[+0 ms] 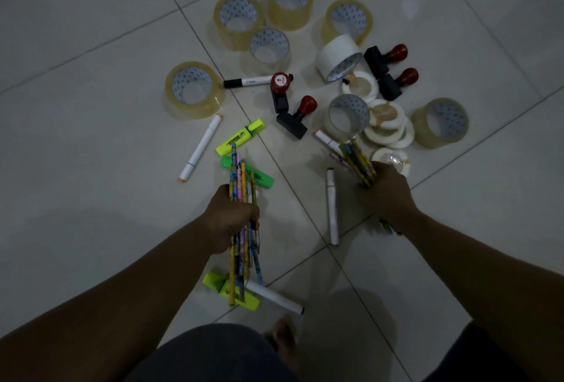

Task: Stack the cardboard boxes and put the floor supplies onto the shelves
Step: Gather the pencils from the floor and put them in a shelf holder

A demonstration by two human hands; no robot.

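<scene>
My left hand grips a bundle of colourful patterned pencils that stick out above and below the fist. My right hand grips a second bundle of pencils, their tips pointing up and left. Both hands hover low over the tiled floor. Around them lie yellow and green highlighters, white markers and a long white marker between the hands.
Several clear tape rolls stand on the pale tiles, plus a white tape roll, small white tape rings and black stamps with red knobs. My knees and a bare foot show at the bottom edge.
</scene>
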